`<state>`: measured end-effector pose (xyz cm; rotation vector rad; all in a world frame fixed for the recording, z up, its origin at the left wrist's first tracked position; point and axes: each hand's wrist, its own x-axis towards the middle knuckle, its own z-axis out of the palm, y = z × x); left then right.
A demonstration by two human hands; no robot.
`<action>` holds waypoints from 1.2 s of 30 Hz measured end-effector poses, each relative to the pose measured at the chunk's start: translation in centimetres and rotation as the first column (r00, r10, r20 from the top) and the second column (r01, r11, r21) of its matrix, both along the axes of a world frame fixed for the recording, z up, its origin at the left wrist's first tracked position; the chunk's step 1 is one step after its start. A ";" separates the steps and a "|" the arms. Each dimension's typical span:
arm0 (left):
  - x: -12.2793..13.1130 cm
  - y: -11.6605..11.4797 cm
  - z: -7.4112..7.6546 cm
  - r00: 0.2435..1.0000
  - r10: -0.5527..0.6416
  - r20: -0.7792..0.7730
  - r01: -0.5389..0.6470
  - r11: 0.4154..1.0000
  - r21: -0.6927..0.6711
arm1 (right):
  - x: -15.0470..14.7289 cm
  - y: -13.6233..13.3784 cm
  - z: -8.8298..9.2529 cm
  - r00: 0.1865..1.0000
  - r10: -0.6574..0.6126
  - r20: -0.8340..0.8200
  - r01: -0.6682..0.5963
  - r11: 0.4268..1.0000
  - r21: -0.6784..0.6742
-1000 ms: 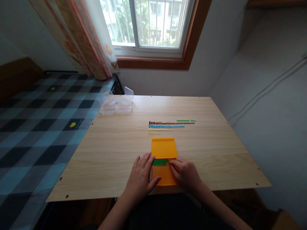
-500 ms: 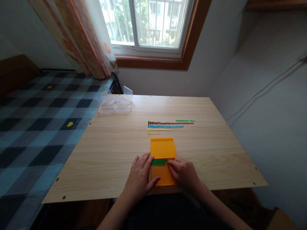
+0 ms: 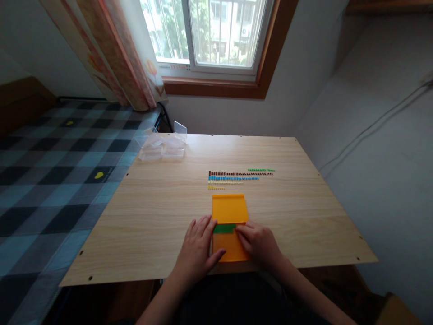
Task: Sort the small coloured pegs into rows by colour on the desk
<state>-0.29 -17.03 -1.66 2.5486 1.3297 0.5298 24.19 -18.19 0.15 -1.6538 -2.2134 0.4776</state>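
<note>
An orange board or shallow case (image 3: 230,210) lies near the table's front edge, with a brighter far part and a darker near part. Across its near part runs a green block of small pieces (image 3: 223,229). My left hand (image 3: 199,241) rests over the left edge, fingers stretched out and thumb apart on the orange surface, fingertips beside the green pieces' left end. My right hand (image 3: 260,239) is at the right edge, its thumb and fingers pinched together at the green pieces' right end. Whatever is in that pinch is too small to make out.
Beyond the board, small pieces stand in rows: brown (image 3: 233,174), blue (image 3: 230,178), cream (image 3: 225,183), yellow (image 3: 215,188) and green (image 3: 259,170). Clear plastic boxes (image 3: 162,146) sit at the far left of the wooden table (image 3: 142,216). A checked bed (image 3: 50,180) adjoins on the left.
</note>
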 end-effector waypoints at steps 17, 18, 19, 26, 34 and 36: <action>0.0 0.0 0.0 1.000 0.003 0.003 -0.003 1.000 -0.005 | 0.2 0.1 -0.3 0.999 0.017 -0.032 -0.017 1.000 0.017; 0.0 0.0 0.0 1.000 0.005 0.007 -0.005 1.000 -0.005 | 0.2 0.1 -0.3 0.999 0.017 -0.027 -0.016 1.000 0.021; 0.0 0.0 0.0 1.000 0.006 0.011 -0.006 1.000 -0.004 | 0.2 0.1 -0.2 1.000 0.018 -0.024 -0.017 1.000 0.026; -0.1 0.2 -0.2 0.999 -0.003 0.039 0.002 1.000 0.026 | 0.7 0.1 0.7 0.998 0.057 -0.032 -0.053 0.990 0.129; -1.2 0.6 -0.3 0.969 0.079 0.233 -0.074 0.997 -0.032 | 7.6 10.7 4.4 0.983 -0.138 0.121 0.104 0.961 0.257; -1.5 0.9 -0.2 0.931 0.149 0.334 -0.135 0.989 -0.064 | 9.1 14.5 5.0 0.958 -0.199 0.205 0.154 0.964 0.215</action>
